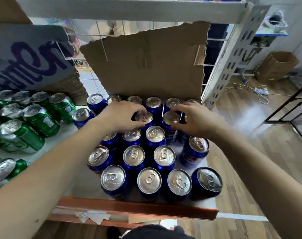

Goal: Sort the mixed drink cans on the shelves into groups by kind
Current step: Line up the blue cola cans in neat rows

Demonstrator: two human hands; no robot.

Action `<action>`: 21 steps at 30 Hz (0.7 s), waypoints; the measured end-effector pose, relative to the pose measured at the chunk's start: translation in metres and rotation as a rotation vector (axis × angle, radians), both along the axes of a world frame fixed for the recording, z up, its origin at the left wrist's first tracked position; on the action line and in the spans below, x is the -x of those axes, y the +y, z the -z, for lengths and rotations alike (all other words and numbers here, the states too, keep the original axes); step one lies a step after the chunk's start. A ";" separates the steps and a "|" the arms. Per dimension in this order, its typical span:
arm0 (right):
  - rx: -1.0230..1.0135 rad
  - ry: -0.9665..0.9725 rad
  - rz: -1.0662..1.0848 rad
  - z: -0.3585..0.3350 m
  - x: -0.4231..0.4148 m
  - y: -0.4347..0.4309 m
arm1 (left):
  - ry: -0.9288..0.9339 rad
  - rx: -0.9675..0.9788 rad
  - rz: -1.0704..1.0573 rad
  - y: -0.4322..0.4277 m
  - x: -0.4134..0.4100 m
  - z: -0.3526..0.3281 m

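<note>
1. Wooden flooring (250, 152) is seen to the right of a white shelf (129, 208), and a torn cardboard sheet (146, 66) is stood along the back edge of this shelf.
2. Toward the left edge the green cans (41, 121) are gathered, some upright and some leaning, with a printed carton (29, 62) placed behind them.
3. From the middle to the right edge the blue cans (133, 155) are set upright in rows, from the back edge to the front edge.
4. A blue can (144, 117) in the back rows is gripped from above by the left hand (122, 116), whose fingers are curled round its top.
5. A second blue can (171, 118), just beside the first, is gripped in the same way by the right hand (193, 118).
6. The sorting on this shelf is judged to be nearly done: no green can is seen among the blue ones, and the two kinds are kept apart.
7. What is left appears to be the placing of the two gripped cans and some tidying of the rows. Other shelves are not shown, so their state cannot be told.
</note>
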State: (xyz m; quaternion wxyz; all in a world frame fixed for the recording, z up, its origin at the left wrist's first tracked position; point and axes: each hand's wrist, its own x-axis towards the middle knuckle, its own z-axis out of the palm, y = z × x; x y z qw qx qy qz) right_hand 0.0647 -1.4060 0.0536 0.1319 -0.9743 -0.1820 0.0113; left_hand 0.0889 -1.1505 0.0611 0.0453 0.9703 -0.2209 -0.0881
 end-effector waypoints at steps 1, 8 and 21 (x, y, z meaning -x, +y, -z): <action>0.046 0.019 -0.013 0.001 -0.001 0.007 | 0.002 -0.017 0.012 -0.002 -0.002 -0.001; 0.012 -0.026 0.018 0.003 -0.002 0.017 | -0.075 0.099 0.108 -0.018 -0.007 0.004; -0.024 -0.062 0.069 -0.010 -0.008 0.040 | -0.009 0.324 0.053 0.025 -0.018 -0.001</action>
